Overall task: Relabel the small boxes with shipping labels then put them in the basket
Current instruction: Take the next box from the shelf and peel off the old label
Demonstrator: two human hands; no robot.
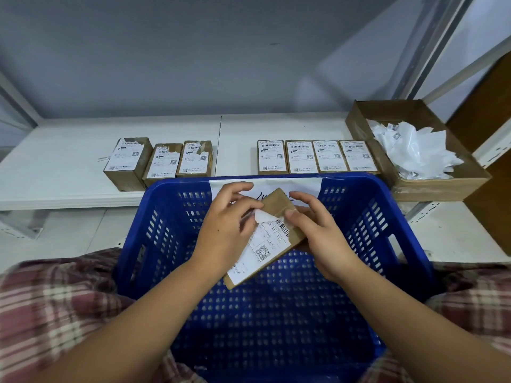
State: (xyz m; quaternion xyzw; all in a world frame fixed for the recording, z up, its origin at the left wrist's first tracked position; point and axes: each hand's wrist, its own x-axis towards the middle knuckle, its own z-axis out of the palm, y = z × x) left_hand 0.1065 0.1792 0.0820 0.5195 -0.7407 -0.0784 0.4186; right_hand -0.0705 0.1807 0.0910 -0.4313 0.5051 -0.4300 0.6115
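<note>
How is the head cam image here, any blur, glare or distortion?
Head view: light soft and even, no glare; wide-angle bend curves the shelf edge and basket rim; left hand, right hand and the held box are sharp, its label digits legible; plaid sleeves at the bottom corners are smeared.

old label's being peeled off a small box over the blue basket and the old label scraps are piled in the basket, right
Not quite: in the head view the label scraps are piled in the cardboard tray on the shelf, not the blue basket. The rest holds.
</note>
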